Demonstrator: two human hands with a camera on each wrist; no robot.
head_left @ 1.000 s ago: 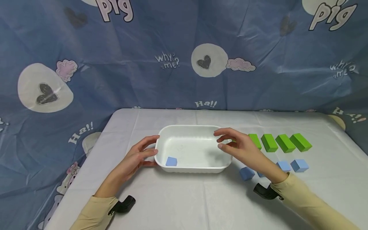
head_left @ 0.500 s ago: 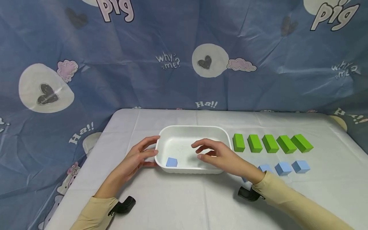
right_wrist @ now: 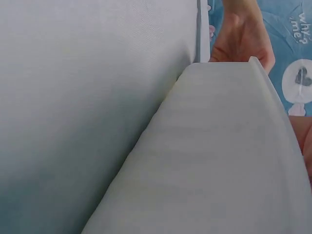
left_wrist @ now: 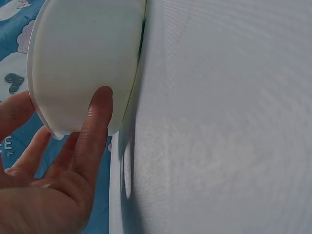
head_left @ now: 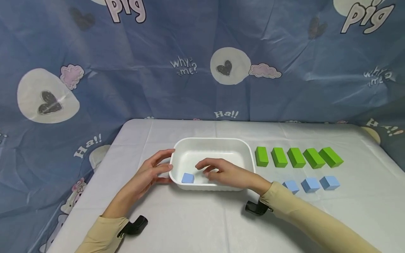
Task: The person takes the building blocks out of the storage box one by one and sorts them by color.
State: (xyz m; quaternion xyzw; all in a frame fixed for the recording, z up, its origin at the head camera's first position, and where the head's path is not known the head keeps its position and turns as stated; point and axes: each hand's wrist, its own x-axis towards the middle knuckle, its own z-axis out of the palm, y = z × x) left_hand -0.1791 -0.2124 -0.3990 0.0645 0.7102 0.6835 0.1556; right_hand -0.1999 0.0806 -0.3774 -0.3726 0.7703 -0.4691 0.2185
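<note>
A white rectangular tub (head_left: 212,187) stands on the table, with a blue block (head_left: 188,178) in its near left corner. My left hand (head_left: 152,170) rests against the tub's left end, its fingers spread and touching the outer wall, as the left wrist view also shows on the tub (left_wrist: 87,58). Over the inside of the tub is my right hand (head_left: 226,173), fingers loosely bent, just right of the blue block and apart from it. Nothing shows between its fingers. In the right wrist view the tub's long side (right_wrist: 209,146) hides the right fingertips.
Right of the tub, several green blocks (head_left: 280,157) stand in a row. In front of them lie blue blocks (head_left: 310,185), and the right sleeve (head_left: 284,202) passes close by. A patterned blue cloth (head_left: 158,88) hangs behind the white table (head_left: 190,225).
My right hand has moved left from the tub's right rim to above its inside, near the blue block. The nearest green block has come into view. My left hand has stayed put.
</note>
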